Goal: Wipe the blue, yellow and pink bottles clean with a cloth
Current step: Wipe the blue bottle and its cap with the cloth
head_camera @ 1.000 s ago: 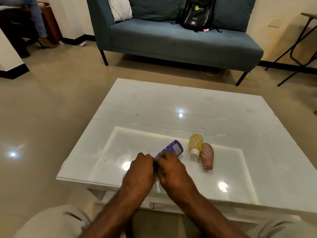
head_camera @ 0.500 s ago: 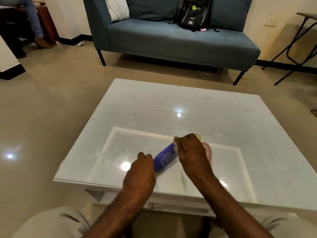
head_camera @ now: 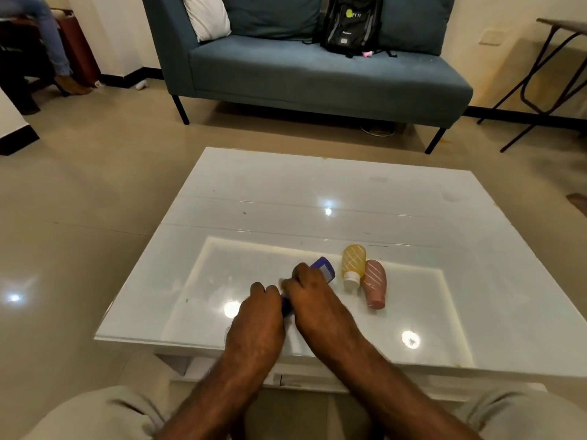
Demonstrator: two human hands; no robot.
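The blue bottle [head_camera: 324, 268] lies tilted on the white glass table [head_camera: 317, 198], mostly covered by my hands. My left hand [head_camera: 259, 315] grips its near end. My right hand [head_camera: 313, 293] is closed over its middle, with a pale scrap of cloth [head_camera: 282, 282] just showing at the fingers. The yellow bottle [head_camera: 352, 262] with a white cap lies to the right, cap toward me. The pink bottle [head_camera: 374, 283] lies touching it on the right.
A blue-grey sofa [head_camera: 317, 71] stands beyond the table with a black backpack [head_camera: 349, 23] and a white cushion [head_camera: 206, 15]. A folding table's legs [head_camera: 540, 74] are at far right. A seated person's legs [head_camera: 47, 42] are at far left. My knees show below.
My right hand slid back down the blue bottle from its far end toward my left hand, uncovering the yellow and pink bottles. My left hand stayed on the near end.
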